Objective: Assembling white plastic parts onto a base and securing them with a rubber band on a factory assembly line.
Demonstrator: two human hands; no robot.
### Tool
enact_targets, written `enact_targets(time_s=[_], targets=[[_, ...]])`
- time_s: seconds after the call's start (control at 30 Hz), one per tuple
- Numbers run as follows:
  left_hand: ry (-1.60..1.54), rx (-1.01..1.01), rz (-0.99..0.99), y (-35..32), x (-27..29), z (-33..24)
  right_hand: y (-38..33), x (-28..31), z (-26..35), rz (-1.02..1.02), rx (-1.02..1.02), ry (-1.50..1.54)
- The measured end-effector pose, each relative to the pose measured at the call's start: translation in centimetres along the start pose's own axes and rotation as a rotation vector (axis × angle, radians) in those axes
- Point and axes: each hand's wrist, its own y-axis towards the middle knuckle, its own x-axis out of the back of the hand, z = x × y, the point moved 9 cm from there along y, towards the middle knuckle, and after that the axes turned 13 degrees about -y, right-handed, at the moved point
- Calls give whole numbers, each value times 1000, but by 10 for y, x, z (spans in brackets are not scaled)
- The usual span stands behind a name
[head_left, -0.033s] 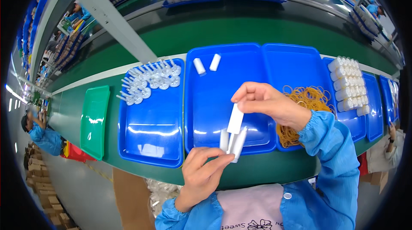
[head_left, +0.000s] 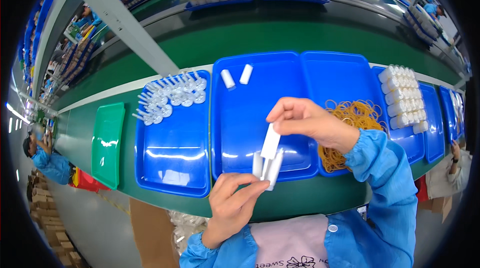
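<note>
Now both hands pinch small white plastic tubes above the middle blue plastic tray: left hand grips a bunch, right hand adds one, two tubes left behind.

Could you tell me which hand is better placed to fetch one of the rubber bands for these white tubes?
Probably the right hand: it hovers beside the rubber bands, while the left hand grips the white tubes.
</note>
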Motion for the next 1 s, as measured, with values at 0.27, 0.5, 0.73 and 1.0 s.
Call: enact_targets(time_s=[0.27,0.5,0.73,1.0], targets=[[34,22,-182,-18,11,-6,-24,-36,-1,59,70,-72],[-967,634,68,-34,-55,47,-52,-49,23,9,264,-694],[-1694,1005,255,-44,-95,34,-53,44,52,-334,277,-576],[-1587,848,10,-34,-74,55,-68,148,-27,-664,23,-1629]])
